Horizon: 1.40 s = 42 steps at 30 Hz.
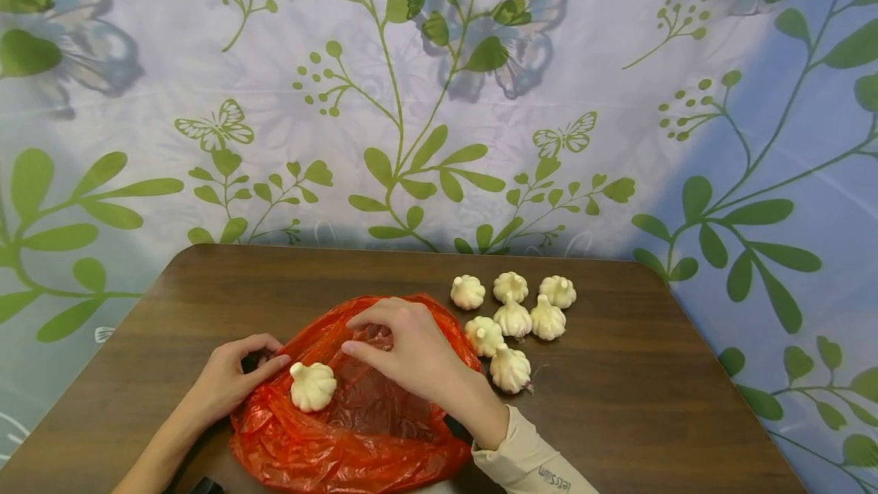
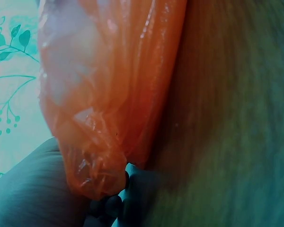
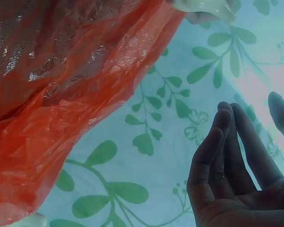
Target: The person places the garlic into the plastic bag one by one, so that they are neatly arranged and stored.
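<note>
An orange-red plastic bag [image 1: 384, 448] lies spread on the table with its mouth open upward. At its left edge, my left hand [image 1: 222, 380] pinches the thin plastic between thumb and fingers; the left wrist view shows the bunched bag film [image 2: 97, 161] at that hand. A pale garlic bulb [image 1: 313, 387] sits on the bag's left side, close to the left fingertips. Over the bag's middle hangs my right hand [image 1: 411, 349], its thumb apart from the fingers. In the right wrist view those fingers [image 3: 234, 151] are extended with nothing between them.
Several garlic bulbs [image 1: 513, 317] stand grouped on the brown wooden table [image 1: 631, 402], right of the bag. The nearest ones sit close against the bag's right rim. Behind the table hangs a leaf-and-butterfly patterned cloth [image 1: 439, 97].
</note>
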Tool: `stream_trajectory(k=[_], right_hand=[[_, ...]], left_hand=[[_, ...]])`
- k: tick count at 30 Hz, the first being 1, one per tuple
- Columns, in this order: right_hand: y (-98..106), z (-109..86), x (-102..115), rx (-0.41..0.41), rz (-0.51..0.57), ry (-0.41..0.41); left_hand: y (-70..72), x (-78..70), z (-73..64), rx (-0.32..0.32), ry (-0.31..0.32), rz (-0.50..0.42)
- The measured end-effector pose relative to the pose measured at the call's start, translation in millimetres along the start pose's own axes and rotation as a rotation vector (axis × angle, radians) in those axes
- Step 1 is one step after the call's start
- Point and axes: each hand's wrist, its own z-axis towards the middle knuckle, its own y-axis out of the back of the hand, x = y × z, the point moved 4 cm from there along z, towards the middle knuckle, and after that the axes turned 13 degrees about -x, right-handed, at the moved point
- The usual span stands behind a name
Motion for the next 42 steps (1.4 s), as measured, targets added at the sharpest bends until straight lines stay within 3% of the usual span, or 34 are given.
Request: stream_trajectory(k=[4, 12, 20, 29, 35, 42], right_hand=[[8.7, -3.9, -3.7, -0.035, -0.016, 0.01], [36.9, -11.9, -23.7, -0.179, -0.062, 0.034], [50.1, -15.7, -31.7, -0.197, -0.073, 0.034], [83.6, -30.7, -50.2, -0.267, -0.065, -0.01], [93.5, -34.6, -57.5, -0.279, -0.062, -0.013], [110.0, -41.4, -66.4, -0.324, -0.123, -0.01]], left_hand=[[0.3, 0.2, -0.5, 0.001, 0.007, 0.003], [1.0, 0.8, -0.7, -0.002, 0.004, 0.006], [1.4, 1.0, -2.6, -0.012, -0.003, 0.014], [-0.7, 2.1, -1.9, -0.009, -0.013, 0.012], [-0.1, 1.4, -2.3, -0.008, -0.011, 0.016], [-0.8, 2.5, -2.3, -0.006, 0.001, 0.012]])
